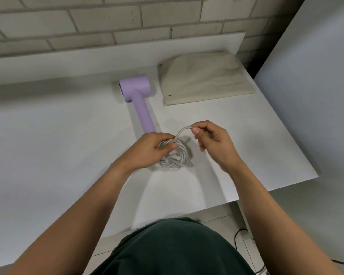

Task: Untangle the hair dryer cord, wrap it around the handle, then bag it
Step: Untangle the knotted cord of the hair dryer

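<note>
Cord (pixel 176 155) lies bunched in a tangled coil on the tabletop (pixel 68 145), just below the handle end of the lilac hair dryer (pixel 136 96). Our left hand (pixel 151 149) closes on the coil's near edge, pinning it so the bundle does not drag. Our right hand (pixel 211 139) pinches one loop and lifts it clear, we judge to work it free of the knot. Beside the dryer, the beige bag (pixel 205 80) lies flat, waiting for the last step.

The cord (pixel 175 153) meets the hair dryer (pixel 138 100) behind the left hand (pixel 151 150) — joint hidden; plug unseen.
</note>
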